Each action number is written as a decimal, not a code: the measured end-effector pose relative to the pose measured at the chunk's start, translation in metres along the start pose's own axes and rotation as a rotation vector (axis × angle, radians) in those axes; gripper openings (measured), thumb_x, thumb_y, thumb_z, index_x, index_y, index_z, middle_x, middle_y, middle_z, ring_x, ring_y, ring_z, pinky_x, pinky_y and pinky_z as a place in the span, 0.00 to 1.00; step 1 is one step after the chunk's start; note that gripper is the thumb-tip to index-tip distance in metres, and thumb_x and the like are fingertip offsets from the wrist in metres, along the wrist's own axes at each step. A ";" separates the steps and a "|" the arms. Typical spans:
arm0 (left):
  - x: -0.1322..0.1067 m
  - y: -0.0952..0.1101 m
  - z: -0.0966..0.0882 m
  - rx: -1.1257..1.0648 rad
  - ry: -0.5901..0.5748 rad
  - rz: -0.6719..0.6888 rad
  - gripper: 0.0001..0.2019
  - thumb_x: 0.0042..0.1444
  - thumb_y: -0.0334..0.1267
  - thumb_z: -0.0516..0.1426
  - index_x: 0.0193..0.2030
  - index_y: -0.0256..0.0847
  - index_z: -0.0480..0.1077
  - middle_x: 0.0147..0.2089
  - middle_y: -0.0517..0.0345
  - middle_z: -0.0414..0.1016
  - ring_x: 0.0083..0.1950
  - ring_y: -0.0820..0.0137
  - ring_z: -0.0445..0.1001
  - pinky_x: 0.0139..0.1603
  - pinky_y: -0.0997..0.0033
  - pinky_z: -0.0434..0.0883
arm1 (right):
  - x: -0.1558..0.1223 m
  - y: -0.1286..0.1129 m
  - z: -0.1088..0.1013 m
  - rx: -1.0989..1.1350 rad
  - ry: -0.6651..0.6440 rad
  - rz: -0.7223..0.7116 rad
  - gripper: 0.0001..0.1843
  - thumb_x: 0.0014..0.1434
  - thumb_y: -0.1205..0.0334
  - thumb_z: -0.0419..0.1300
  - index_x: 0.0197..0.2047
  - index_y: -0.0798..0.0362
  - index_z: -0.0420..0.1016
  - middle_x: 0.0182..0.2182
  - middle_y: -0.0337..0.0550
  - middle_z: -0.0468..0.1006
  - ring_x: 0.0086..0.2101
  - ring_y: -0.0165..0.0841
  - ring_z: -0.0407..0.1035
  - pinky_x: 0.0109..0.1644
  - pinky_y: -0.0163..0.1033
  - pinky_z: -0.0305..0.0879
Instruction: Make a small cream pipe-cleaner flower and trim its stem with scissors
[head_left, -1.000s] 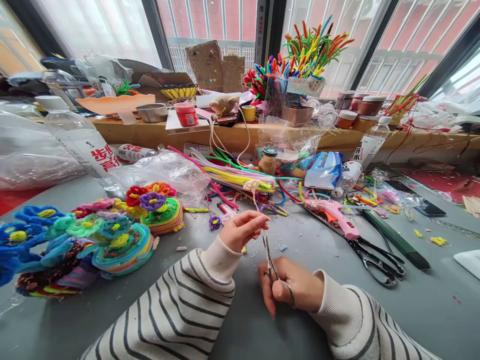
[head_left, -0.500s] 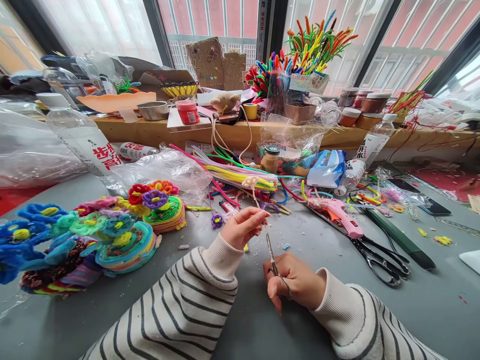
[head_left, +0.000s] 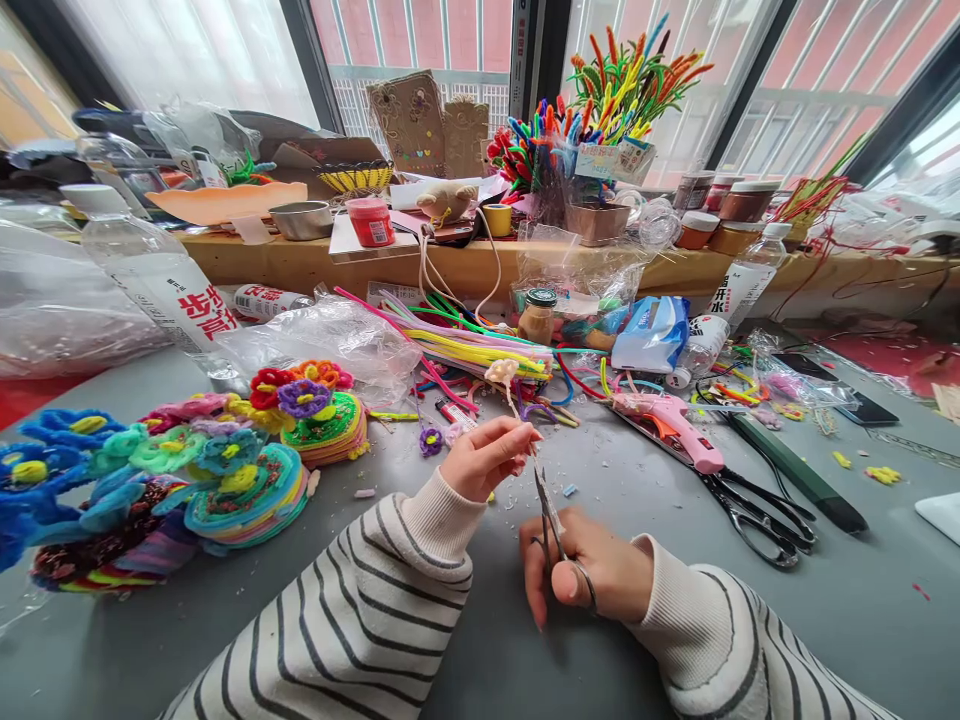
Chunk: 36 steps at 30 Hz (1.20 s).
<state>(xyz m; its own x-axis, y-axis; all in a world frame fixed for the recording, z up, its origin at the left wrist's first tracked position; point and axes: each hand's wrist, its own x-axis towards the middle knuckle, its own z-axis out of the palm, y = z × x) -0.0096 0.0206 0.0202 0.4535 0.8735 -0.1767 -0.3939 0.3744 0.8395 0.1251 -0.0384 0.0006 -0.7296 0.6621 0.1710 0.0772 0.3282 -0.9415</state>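
My left hand (head_left: 486, 457) pinches the thin stem of a small cream pipe-cleaner flower (head_left: 502, 373), which stands up above the fingers. My right hand (head_left: 589, 570) grips small scissors (head_left: 550, 515) with fingers through the loops. The blades point up toward the stem just below my left fingertips. Both sleeves are white with dark stripes. The grey table (head_left: 480, 640) lies under both hands.
Finished pipe-cleaner flower coasters (head_left: 247, 495) pile at the left. Loose pipe cleaners (head_left: 465, 345), a pink glue gun (head_left: 679, 430), large black scissors (head_left: 757, 515), a water bottle (head_left: 161, 280) and plastic bags lie behind. A wooden sill (head_left: 465, 265) holds jars and pipe-cleaner bouquets.
The scissors in my right hand have shifted slightly, blades now nearer the stem base. My left hand has stayed nearly still with the flower.
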 end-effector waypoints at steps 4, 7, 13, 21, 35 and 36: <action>-0.001 0.000 0.001 0.058 -0.002 -0.034 0.14 0.27 0.43 0.65 0.20 0.36 0.70 0.19 0.63 0.67 0.19 0.83 0.62 0.21 0.81 0.57 | 0.000 0.001 0.000 0.011 -0.007 0.007 0.41 0.47 0.31 0.38 0.16 0.61 0.71 0.16 0.38 0.62 0.19 0.24 0.56 0.25 0.31 0.54; -0.001 -0.001 0.001 0.094 -0.010 -0.036 0.14 0.27 0.44 0.65 0.20 0.36 0.70 0.20 0.63 0.67 0.20 0.83 0.62 0.22 0.81 0.57 | -0.001 0.003 0.001 0.016 -0.007 0.008 0.41 0.47 0.31 0.38 0.16 0.61 0.71 0.16 0.38 0.62 0.19 0.24 0.57 0.24 0.31 0.53; -0.001 -0.001 0.001 0.116 -0.002 0.003 0.14 0.27 0.44 0.64 0.19 0.36 0.70 0.23 0.63 0.67 0.21 0.84 0.59 0.21 0.81 0.55 | -0.001 0.006 0.002 0.007 0.011 0.019 0.40 0.48 0.32 0.39 0.14 0.61 0.70 0.13 0.39 0.62 0.17 0.23 0.57 0.22 0.31 0.52; 0.001 -0.003 -0.001 0.120 0.008 -0.007 0.14 0.29 0.45 0.64 0.21 0.37 0.71 0.22 0.64 0.65 0.21 0.84 0.59 0.22 0.81 0.55 | 0.000 0.007 0.003 0.004 0.026 0.013 0.39 0.50 0.34 0.39 0.13 0.60 0.70 0.12 0.39 0.63 0.17 0.24 0.58 0.23 0.30 0.53; 0.000 -0.002 0.001 0.099 0.027 -0.008 0.15 0.26 0.45 0.65 0.21 0.37 0.71 0.21 0.64 0.67 0.21 0.83 0.59 0.22 0.81 0.56 | -0.001 0.006 0.003 -0.006 0.038 0.024 0.41 0.50 0.33 0.37 0.15 0.61 0.72 0.14 0.39 0.62 0.19 0.24 0.57 0.23 0.31 0.53; 0.000 -0.001 0.000 0.099 0.029 -0.009 0.15 0.26 0.45 0.65 0.21 0.37 0.71 0.21 0.63 0.67 0.20 0.83 0.59 0.22 0.81 0.56 | 0.000 0.006 0.003 -0.005 0.041 0.033 0.41 0.50 0.33 0.37 0.15 0.61 0.72 0.14 0.39 0.62 0.19 0.24 0.57 0.23 0.30 0.53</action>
<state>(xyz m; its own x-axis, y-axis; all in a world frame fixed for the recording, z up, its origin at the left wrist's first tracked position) -0.0087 0.0198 0.0192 0.4324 0.8796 -0.1982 -0.3087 0.3509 0.8841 0.1238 -0.0388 -0.0059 -0.6983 0.6996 0.1514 0.1046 0.3090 -0.9453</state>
